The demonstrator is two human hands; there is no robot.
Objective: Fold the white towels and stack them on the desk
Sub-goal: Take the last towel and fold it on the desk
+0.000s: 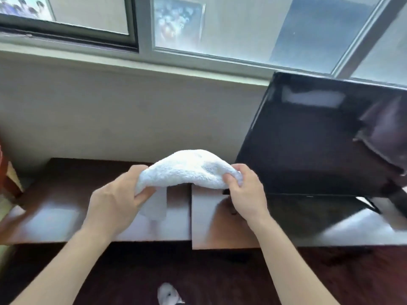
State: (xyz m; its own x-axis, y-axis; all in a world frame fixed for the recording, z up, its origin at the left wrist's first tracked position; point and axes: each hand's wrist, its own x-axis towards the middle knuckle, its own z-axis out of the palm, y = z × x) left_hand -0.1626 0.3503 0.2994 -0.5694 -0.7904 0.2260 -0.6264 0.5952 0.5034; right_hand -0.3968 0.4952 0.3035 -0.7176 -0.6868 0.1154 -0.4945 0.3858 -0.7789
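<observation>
A white fluffy towel [187, 169] is held up over the dark brown glossy desk [66, 205], bulging upward in the middle. My left hand [114, 203] grips its left end with thumb and curled fingers, and a loose flap hangs below that hand toward the desk. My right hand [244, 190] pinches the towel's right end. Both hands are above the desk's middle, where two desk sections meet.
A black flat screen [319, 137] stands tilted on the right part of the desk, close to my right hand. Behind the desk is a pale wall under a window [220, 29]. Dark floor lies below the front edge, with a small white object [169, 294] on it.
</observation>
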